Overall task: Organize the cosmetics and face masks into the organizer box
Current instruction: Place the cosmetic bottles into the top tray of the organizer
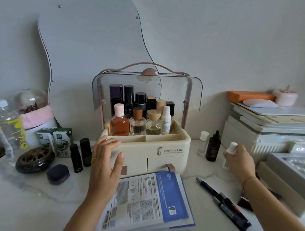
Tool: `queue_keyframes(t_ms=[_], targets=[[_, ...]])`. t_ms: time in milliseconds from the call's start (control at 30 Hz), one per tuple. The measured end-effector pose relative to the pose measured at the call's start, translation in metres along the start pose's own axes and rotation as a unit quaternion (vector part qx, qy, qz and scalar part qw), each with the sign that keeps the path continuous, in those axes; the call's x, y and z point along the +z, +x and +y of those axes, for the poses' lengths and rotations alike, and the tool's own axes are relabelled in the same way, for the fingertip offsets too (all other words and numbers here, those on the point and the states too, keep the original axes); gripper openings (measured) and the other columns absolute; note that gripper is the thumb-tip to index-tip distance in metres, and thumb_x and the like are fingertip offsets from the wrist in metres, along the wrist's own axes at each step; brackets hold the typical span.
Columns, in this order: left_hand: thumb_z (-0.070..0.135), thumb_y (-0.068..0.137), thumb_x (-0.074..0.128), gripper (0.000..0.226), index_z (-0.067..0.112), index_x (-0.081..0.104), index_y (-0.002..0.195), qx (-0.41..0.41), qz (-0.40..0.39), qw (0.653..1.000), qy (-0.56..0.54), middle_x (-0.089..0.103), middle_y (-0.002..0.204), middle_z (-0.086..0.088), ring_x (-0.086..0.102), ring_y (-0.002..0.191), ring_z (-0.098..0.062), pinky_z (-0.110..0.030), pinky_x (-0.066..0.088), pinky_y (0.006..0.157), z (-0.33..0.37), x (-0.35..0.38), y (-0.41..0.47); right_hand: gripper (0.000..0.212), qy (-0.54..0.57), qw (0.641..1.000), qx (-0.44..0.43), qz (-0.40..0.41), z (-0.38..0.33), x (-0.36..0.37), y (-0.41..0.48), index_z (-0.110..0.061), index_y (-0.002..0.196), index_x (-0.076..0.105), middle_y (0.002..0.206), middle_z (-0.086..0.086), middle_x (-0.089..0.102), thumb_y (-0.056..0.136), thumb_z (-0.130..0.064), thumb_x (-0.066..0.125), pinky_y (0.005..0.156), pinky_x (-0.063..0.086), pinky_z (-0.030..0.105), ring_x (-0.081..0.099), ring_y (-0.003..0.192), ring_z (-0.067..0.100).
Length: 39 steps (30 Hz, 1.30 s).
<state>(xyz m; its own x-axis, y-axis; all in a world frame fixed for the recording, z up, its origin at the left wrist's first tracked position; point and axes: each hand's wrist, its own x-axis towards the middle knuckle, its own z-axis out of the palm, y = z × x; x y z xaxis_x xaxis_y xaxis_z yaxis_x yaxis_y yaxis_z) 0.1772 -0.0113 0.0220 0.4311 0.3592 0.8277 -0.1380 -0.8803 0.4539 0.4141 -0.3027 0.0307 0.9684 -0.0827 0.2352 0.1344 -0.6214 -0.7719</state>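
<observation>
Organizer box (169, 150) sits mid-frame, clear lid raised, bottles upright in its back tray. Right hand (240, 161), at right of frame, fingers wrapped round a small white bottle (231, 151), upright, cap up. Left hand (105, 158) spread flat, empty, at the box's left front corner. Face masks (148, 203) stacked flat at bottom centre, long axis running toward the box.

One camera sits on the person's head, looking forward and down at the white table (33, 197), close to the organizer box (154, 150) by the wall
</observation>
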Motion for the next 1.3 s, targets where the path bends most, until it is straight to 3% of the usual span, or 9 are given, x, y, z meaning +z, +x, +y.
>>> queue_keyframes(t_ms=[133, 233, 333, 433, 667, 800, 967, 1100, 1300], targets=[[0.047, 0.097, 0.034, 0.049, 0.007, 0.054, 0.118, -0.004, -0.003, 1.000, 0.002, 0.043, 0.125, 0.012, 0.033, 0.135, -0.022, -0.021, 0.018, 0.115, -0.001, -0.001, -0.001, 0.019, 0.042, 0.994, -0.086, 0.057, -0.014, -0.008, -0.025, -0.008, 0.088, 0.050, 0.085, 0.012, 0.063, 0.086, -0.021, 0.063, 0.062, 0.044, 0.036, 0.057, 0.074, 0.028], [0.043, 0.097, 0.036, 0.046, 0.006, 0.054, 0.118, 0.003, 0.002, 1.000, 0.000, 0.044, 0.125, 0.011, 0.032, 0.135, -0.020, -0.019, 0.018, 0.114, -0.002, 0.000, 0.000, 0.024, 0.133, 0.960, -0.228, 0.096, -0.048, -0.025, -0.060, -0.021, 0.102, 0.056, 0.093, -0.007, 0.065, 0.081, -0.025, 0.068, 0.067, 0.049, 0.024, 0.063, 0.082, 0.010], [0.042, 0.097, 0.037, 0.044, 0.006, 0.054, 0.117, 0.008, 0.009, 1.000, 0.000, 0.045, 0.125, 0.011, 0.031, 0.135, -0.018, -0.019, 0.018, 0.114, -0.004, 0.002, -0.001, 0.035, 0.200, 0.921, -0.331, 0.054, -0.089, -0.032, -0.093, -0.036, 0.109, 0.054, 0.100, -0.031, 0.057, 0.076, -0.030, 0.065, 0.075, 0.050, 0.008, 0.062, 0.090, -0.009], [0.045, 0.097, 0.036, 0.046, 0.008, 0.054, 0.118, 0.007, 0.010, 1.000, 0.000, 0.043, 0.125, 0.016, 0.030, 0.136, -0.016, -0.018, 0.017, 0.114, -0.003, 0.003, -0.001, 0.034, 0.200, 0.908, -0.369, 0.000, -0.121, -0.018, -0.097, -0.031, 0.111, 0.055, 0.103, -0.030, 0.055, 0.078, -0.031, 0.064, 0.081, 0.049, 0.011, 0.060, 0.095, -0.005], [0.048, 0.097, 0.034, 0.046, 0.014, 0.053, 0.121, -0.002, -0.003, 1.000, -0.001, 0.045, 0.128, 0.014, 0.032, 0.137, -0.018, -0.028, 0.022, 0.115, -0.003, -0.001, -0.001, 0.034, 0.084, 0.940, -0.327, -0.057, -0.146, 0.033, -0.067, -0.021, 0.115, 0.054, 0.105, -0.003, 0.065, 0.084, -0.030, 0.066, 0.069, 0.047, 0.024, 0.058, 0.086, 0.013], [0.048, 0.097, 0.034, 0.046, 0.014, 0.053, 0.121, -0.005, -0.002, 1.000, -0.003, 0.047, 0.128, 0.010, 0.032, 0.137, -0.018, -0.040, 0.026, 0.113, -0.004, 0.000, -0.002, 0.023, 0.041, 0.955, -0.292, -0.043, -0.148, 0.042, -0.056, -0.018, 0.096, 0.054, 0.091, -0.003, 0.062, 0.083, -0.034, 0.065, 0.069, 0.053, 0.034, 0.060, 0.080, 0.018], [0.049, 0.096, 0.034, 0.046, 0.015, 0.053, 0.122, -0.009, -0.002, 1.000, -0.005, 0.046, 0.128, 0.012, 0.031, 0.138, -0.018, -0.044, 0.027, 0.113, -0.004, 0.001, -0.002, 0.026, -0.025, 0.956, -0.290, -0.030, -0.152, 0.047, -0.056, -0.016, 0.090, 0.059, 0.086, 0.002, 0.060, 0.088, -0.042, 0.055, 0.061, 0.047, 0.032, 0.057, 0.072, 0.020], [0.047, 0.097, 0.035, 0.044, 0.015, 0.052, 0.122, -0.004, -0.007, 1.000, -0.005, 0.047, 0.128, 0.011, 0.031, 0.138, -0.018, -0.045, 0.028, 0.112, -0.005, -0.001, -0.003, 0.037, -0.041, 0.966, -0.256, 0.008, -0.156, 0.051, -0.058, -0.014, 0.114, 0.052, 0.096, 0.007, 0.068, 0.090, -0.042, 0.054, 0.067, 0.051, 0.037, 0.063, 0.084, 0.028], [0.045, 0.096, 0.036, 0.046, 0.011, 0.054, 0.121, -0.005, -0.008, 1.000, -0.005, 0.048, 0.128, 0.008, 0.031, 0.137, -0.018, -0.043, 0.028, 0.112, -0.006, -0.001, -0.003, 0.035, -0.053, 0.961, -0.264, 0.067, -0.155, 0.053, -0.059, -0.016, 0.110, 0.050, 0.100, 0.004, 0.066, 0.087, -0.041, 0.058, 0.058, 0.036, 0.029, 0.061, 0.079, 0.027]])
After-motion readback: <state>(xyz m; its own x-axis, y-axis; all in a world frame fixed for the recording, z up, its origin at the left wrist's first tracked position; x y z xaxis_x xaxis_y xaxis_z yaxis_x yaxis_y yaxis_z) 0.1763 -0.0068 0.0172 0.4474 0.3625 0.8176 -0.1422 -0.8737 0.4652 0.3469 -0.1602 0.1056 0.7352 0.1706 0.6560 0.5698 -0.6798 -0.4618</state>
